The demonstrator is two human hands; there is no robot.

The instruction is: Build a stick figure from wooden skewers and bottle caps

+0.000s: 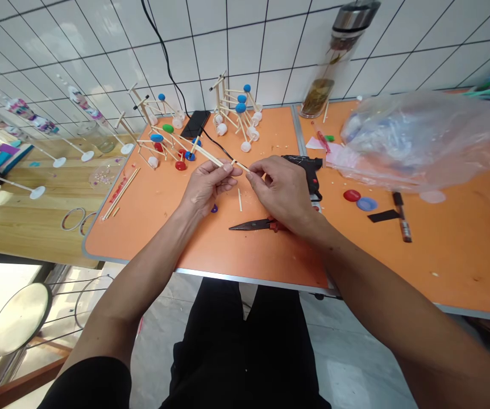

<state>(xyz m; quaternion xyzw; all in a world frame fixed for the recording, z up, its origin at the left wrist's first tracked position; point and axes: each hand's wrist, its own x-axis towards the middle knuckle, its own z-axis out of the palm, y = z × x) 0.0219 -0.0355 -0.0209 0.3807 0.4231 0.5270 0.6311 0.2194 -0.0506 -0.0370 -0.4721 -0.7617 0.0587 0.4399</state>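
Left hand [208, 184] and right hand [281, 182] were close together in the head view, over the orange table [142, 210]. Thumb and fingers of the left were closed on a few pale sticks [208, 154], and the right's thumb and forefinger appeared to pinch the near end of the same piece. It lay between the two hands, its long axis slanting from the far left toward the near right; most of its length reached out past the left hand, which was nearer its middle, and a short crosspiece showed by the left thumb. Whether the parts there were joined, I could not tell.

A loose short stick [240, 200] lay on the table just below the gap between the hands. Nearer the body were scissors [251, 225], blades pointing left, handles partly hidden by the right hand. Beyond that hand lay a black glue gun [311, 167]; a stick frame [240, 108] with blue and white round pieces stood farther back.
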